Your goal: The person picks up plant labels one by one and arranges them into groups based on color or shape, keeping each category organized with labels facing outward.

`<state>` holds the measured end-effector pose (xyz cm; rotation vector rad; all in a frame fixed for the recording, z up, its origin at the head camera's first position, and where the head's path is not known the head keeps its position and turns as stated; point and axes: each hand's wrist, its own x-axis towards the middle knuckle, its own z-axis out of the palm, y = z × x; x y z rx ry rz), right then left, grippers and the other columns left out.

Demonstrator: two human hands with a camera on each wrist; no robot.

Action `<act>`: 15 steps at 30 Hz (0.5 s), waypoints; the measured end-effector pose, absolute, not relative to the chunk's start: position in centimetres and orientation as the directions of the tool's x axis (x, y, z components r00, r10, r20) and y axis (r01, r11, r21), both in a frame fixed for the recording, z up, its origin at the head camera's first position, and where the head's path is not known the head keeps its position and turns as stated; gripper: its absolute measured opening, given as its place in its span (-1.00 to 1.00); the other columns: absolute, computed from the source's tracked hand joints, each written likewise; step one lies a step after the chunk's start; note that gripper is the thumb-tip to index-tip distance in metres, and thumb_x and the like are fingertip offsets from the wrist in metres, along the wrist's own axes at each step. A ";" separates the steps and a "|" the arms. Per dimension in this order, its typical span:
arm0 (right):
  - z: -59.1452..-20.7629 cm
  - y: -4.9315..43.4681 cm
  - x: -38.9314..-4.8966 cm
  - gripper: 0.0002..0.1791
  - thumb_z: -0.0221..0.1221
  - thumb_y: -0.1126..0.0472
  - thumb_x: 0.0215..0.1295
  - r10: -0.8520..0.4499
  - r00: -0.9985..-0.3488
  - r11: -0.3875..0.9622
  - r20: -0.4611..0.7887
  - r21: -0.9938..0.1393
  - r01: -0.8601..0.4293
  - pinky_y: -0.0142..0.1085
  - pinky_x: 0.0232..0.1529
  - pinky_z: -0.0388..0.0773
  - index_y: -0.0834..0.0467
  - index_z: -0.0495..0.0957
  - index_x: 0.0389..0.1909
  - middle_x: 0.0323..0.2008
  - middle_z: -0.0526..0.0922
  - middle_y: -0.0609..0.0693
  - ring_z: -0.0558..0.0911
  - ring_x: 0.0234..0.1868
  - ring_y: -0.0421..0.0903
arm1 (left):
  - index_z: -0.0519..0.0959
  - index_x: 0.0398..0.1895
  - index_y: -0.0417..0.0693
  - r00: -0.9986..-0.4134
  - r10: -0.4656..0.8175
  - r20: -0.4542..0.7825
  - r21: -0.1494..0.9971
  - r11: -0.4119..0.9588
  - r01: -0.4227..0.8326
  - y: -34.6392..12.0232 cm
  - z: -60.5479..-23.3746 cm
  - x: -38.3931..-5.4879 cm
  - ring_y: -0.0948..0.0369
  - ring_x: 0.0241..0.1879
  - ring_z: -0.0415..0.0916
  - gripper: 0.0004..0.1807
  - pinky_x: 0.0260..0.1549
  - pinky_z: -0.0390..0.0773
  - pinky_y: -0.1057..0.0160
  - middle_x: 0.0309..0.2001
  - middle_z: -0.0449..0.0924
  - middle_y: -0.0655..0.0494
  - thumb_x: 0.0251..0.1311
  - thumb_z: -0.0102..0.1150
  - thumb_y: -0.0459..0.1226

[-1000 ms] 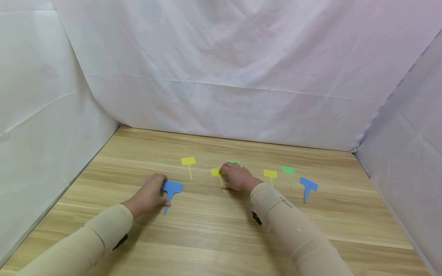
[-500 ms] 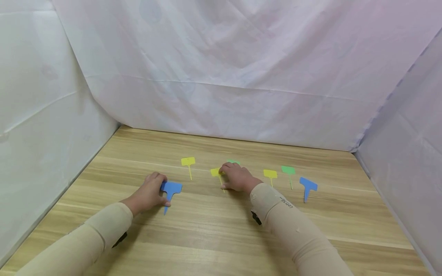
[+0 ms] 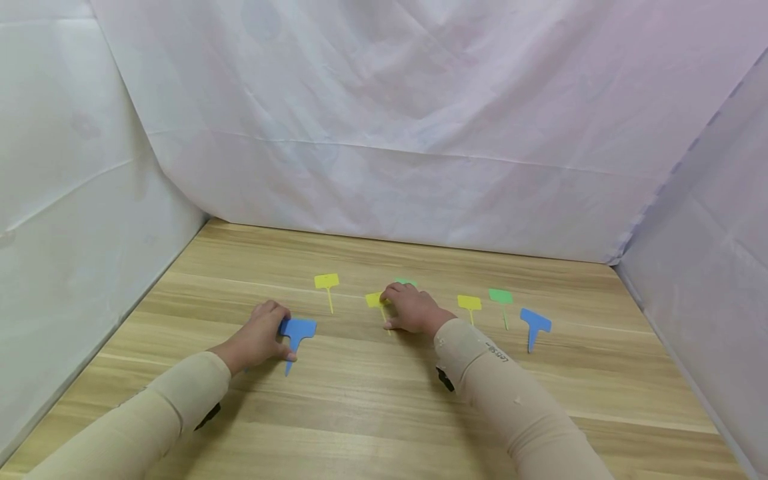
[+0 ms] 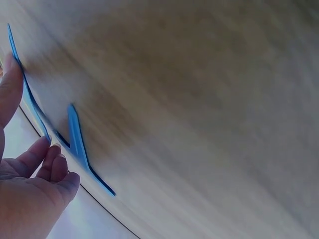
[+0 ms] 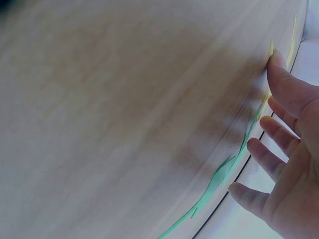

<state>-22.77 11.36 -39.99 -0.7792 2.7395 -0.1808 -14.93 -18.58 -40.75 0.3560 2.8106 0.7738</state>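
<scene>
Though apart, hands point(image 3: 262, 337) point(image 3: 414, 311) inside table edges point(image 3: 408, 244)

Left grip point(image 3: 261, 337) pinching blue tag point(image 3: 300, 328); right grip point(image 3: 414, 310), yellow tag point(image 3: 374, 300).

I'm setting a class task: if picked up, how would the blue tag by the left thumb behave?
The blue tag looks thin edge-on, so it's probably light. Its flat shape probably won't roll. Its tapering stem would likely bend before the broad top.
</scene>
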 end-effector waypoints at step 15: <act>-40.0 11.3 -22.7 -0.41 0.27 -0.07 0.23 -0.530 -0.813 0.847 -0.240 -0.193 -0.495 0.09 0.15 0.38 0.06 0.41 0.22 0.32 0.33 0.01 0.29 0.34 0.08 | 0.45 0.06 -0.42 -0.949 0.293 -0.120 0.500 0.843 0.197 -18.9 -40.6 -14.6 -0.17 0.06 0.22 -0.22 0.06 0.36 -0.13 0.05 0.35 -0.28 -0.18 0.56 -0.11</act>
